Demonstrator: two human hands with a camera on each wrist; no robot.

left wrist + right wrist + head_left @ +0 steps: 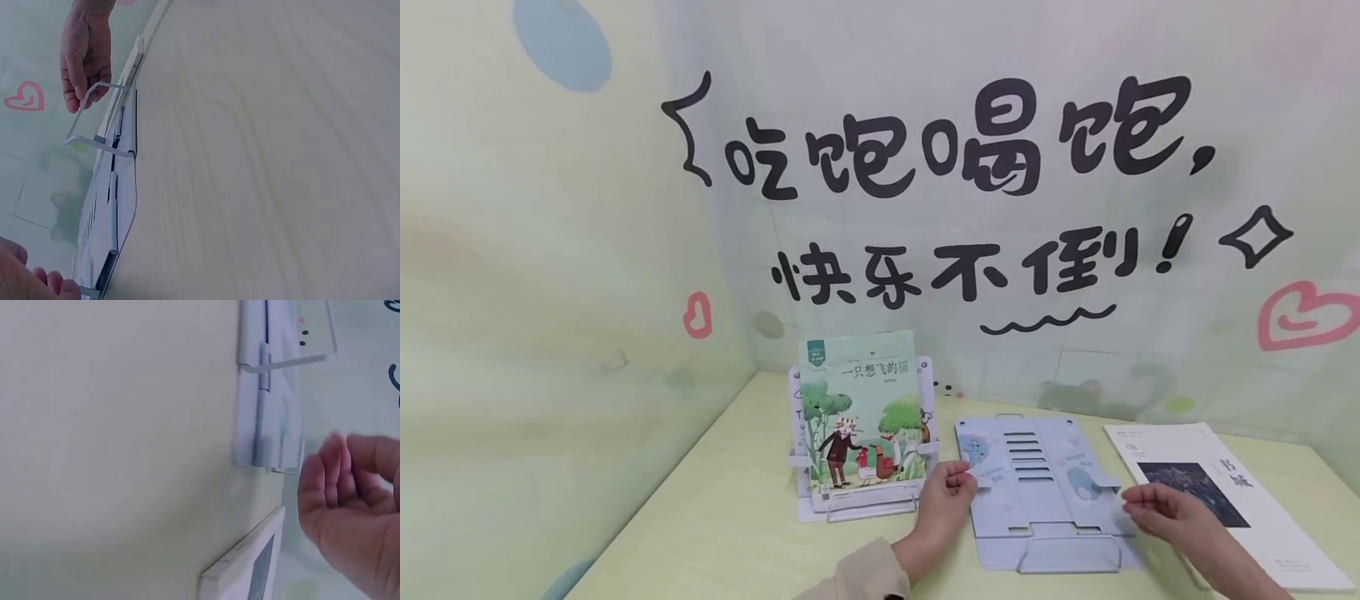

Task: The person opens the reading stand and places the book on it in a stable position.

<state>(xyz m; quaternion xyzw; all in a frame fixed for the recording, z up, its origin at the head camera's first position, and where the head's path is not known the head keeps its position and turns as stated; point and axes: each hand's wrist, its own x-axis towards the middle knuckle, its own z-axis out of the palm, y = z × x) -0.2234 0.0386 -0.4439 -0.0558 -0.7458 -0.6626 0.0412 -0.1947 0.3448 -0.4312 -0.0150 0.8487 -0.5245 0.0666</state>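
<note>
A pale blue book stand (1037, 500) lies folded flat on the table, with slots down its middle and a wire ledge (1070, 555) at its front edge. My left hand (946, 504) pinches the small page clip (981, 482) on its left side; in the left wrist view only part of this hand shows, fingertips at the clip. On the other side my right hand (1172, 515) hovers just off the right page clip (1105, 480). Its fingers are loosely bent with nothing between them, as the right wrist view of the hand (350, 500) shows.
On the left a second stand (795, 417) holds a green picture book (861, 400) upright. To the right a white book (1277, 517) with a dark cover picture lies flat, close under my right forearm. A printed wall (1000, 358) rises behind the table (700, 517).
</note>
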